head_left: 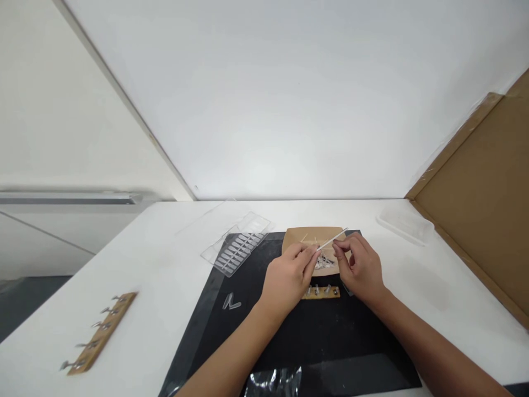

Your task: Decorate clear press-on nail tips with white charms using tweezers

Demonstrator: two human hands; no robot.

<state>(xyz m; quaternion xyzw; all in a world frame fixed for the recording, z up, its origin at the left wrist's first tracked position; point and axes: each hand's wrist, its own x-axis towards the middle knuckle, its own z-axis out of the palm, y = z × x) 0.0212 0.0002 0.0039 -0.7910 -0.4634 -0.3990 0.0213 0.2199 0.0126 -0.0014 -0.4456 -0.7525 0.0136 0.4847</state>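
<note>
On the white desk (152, 281), at the lower center of the frame, lies a dark mat (347, 342). Just above the mat's center, the left hand (287, 273) has a narrow grip on a thin, pale stick (335, 237), slanting up to the right. The right hand's (361, 267) fingertips pinch close beside it; I cannot tell whether they hold anything. Both hands partly block a tan paper tray (295, 236) and a short wooden strip (322, 294) with upright metal clips. Left of center, a clear plastic case (242, 248) holds rows of slim oval pieces; two loose translucent slivers (231, 301) lie below it. At lower left is another clip-studded wooden strip (105, 331); at right, a translucent shallow box (407, 226) beside brown cardboard (475, 209).
</note>
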